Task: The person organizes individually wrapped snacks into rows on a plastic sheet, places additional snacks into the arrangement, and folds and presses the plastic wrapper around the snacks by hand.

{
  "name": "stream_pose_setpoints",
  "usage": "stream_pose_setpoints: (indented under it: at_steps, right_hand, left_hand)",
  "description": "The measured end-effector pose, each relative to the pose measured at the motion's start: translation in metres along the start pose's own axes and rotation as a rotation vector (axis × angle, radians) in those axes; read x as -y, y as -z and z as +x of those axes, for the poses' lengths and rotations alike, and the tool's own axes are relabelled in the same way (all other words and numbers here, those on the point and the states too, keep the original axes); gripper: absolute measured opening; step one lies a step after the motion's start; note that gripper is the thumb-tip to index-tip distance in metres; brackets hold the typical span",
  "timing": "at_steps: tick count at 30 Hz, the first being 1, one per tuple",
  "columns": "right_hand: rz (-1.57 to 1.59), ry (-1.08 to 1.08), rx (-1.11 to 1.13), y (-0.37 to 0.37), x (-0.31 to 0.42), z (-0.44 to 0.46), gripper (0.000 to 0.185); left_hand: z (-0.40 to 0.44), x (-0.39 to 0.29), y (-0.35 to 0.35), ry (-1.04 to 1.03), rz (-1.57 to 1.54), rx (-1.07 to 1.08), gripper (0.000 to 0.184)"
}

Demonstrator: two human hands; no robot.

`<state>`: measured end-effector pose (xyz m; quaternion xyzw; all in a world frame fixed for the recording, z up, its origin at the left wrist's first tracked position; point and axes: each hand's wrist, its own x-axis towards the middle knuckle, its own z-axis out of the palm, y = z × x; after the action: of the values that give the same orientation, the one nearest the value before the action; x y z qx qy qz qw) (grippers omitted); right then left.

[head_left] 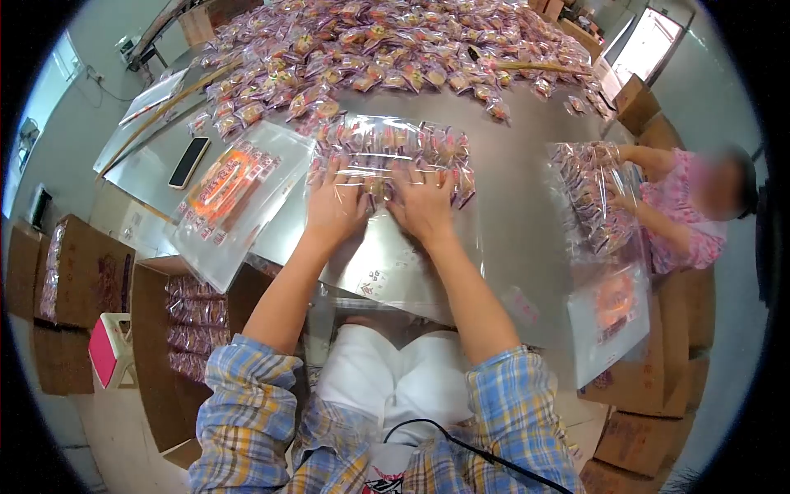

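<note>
A large clear plastic bag [383, 267] lies flat on the metal table in front of me. Rows of small purple-wrapped pastries [391, 142] fill its far half; the near half is flat. My left hand [337, 204] presses on the left side of the filled part, its fingers stretched forward. On the right side, my right hand [422, 202] rests the same way, fingers spread over the film. Neither hand grips anything. Some of the pastries are hidden beneath my palms.
A big heap of wrapped pastries [370, 49] covers the table's far side. Left are printed bags [226, 198], a phone [189, 162] and, lower, a carton [156, 329] holding packed bags. At right, a co-worker [671, 202] handles another filled bag [588, 193].
</note>
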<state>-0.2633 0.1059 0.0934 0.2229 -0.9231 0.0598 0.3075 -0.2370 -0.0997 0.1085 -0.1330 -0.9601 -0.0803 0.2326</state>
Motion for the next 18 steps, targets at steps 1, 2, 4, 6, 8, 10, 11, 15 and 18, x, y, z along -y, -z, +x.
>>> stream_pose_setpoints:
  at_steps: [1, 2, 4, 6, 8, 10, 11, 15, 18]
  right_hand:
    - [-0.013, -0.009, -0.010, -0.001, 0.004, 0.002, 0.062]
    - [-0.028, -0.016, -0.022, -0.001, 0.007, 0.005, 0.061]
    - [-0.001, -0.051, 0.057, -0.004, 0.006, 0.006, 0.055]
    - [0.022, -0.061, 0.063, -0.009, 0.003, 0.009, 0.055]
    - [0.013, -0.040, 0.031, -0.011, 0.001, 0.008, 0.053]
    - [-0.004, 0.000, -0.031, -0.012, 0.002, 0.006, 0.053]
    - [-0.004, 0.032, -0.018, -0.019, 0.001, 0.006, 0.049]
    - [0.067, 0.029, 0.072, -0.026, -0.001, 0.005, 0.048]
    - [0.062, 0.059, 0.015, -0.020, -0.002, 0.011, 0.046]
  left_hand:
    - [0.001, -0.002, -0.003, 0.005, 0.051, -0.037, 0.050]
    - [0.003, -0.002, -0.006, 0.007, 0.034, -0.061, 0.048]
    - [0.003, -0.006, -0.007, 0.017, -0.009, -0.099, 0.043]
    - [0.008, -0.010, -0.009, 0.051, 0.006, -0.074, 0.041]
    - [0.014, -0.011, -0.008, 0.096, 0.028, -0.059, 0.038]
    - [0.012, -0.016, -0.011, 0.088, 0.049, -0.126, 0.034]
    - [0.012, -0.016, -0.012, 0.093, 0.048, -0.108, 0.034]
    - [0.011, -0.022, -0.003, 0.163, -0.080, 0.017, 0.044]
    - [0.012, -0.014, 0.006, 0.186, -0.254, 0.076, 0.059]
